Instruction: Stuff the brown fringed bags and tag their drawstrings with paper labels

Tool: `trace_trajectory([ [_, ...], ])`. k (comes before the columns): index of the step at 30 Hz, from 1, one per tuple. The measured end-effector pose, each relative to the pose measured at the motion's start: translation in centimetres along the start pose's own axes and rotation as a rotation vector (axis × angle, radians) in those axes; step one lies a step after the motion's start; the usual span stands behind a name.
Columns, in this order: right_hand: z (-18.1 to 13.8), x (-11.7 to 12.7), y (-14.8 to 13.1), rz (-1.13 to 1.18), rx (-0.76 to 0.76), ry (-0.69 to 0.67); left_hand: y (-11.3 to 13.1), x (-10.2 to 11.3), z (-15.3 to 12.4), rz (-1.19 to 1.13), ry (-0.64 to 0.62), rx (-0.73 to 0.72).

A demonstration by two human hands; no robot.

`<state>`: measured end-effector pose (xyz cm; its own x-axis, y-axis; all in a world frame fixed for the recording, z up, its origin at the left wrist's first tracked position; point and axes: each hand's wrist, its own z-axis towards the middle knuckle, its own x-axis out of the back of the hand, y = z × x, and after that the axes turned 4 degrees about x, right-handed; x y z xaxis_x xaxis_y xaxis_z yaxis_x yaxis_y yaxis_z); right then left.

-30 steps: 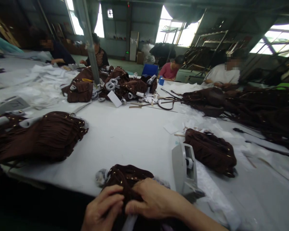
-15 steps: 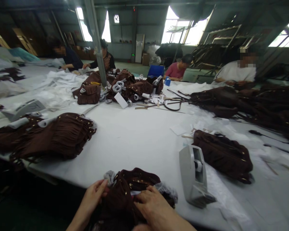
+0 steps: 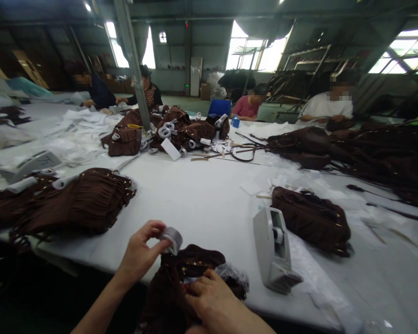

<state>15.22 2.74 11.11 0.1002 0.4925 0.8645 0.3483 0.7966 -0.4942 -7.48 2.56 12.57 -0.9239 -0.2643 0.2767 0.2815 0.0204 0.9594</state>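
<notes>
In the head view, my left hand pinches a grey-white ring-shaped roll between thumb and fingers. It is raised just above the left edge of a dark brown bag. The bag stands with its mouth open at the table's front edge; gold eyelets show at its rim. My right hand is closed on the bag's near side at the opening, its fingertips partly hidden inside. Clear plastic wrap lies at the bag's right side. Whether the roll is joined to the bag cannot be made out.
A grey tape dispenser stands right of the bag, before another brown bag. Fringed brown bags lie at left on the white table. More bags with rolls are heaped mid-table. Several people sit across the table.
My left hand has risen from the bag's left edge and now holds up the grey-white roll. My right hand stays at the bag's opening. The view has shifted slightly.
</notes>
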Motion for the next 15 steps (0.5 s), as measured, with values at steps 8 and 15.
trace_trajectory([
  [8,-1.2,0.2,-0.3,0.058,-0.115,0.092,1.0,-2.8,1.6,0.383,-0.696,-0.164],
  [15,-1.9,-0.5,2.3,-0.091,-0.27,0.353,-0.4,-2.5,3.8,0.413,-0.758,-0.051],
])
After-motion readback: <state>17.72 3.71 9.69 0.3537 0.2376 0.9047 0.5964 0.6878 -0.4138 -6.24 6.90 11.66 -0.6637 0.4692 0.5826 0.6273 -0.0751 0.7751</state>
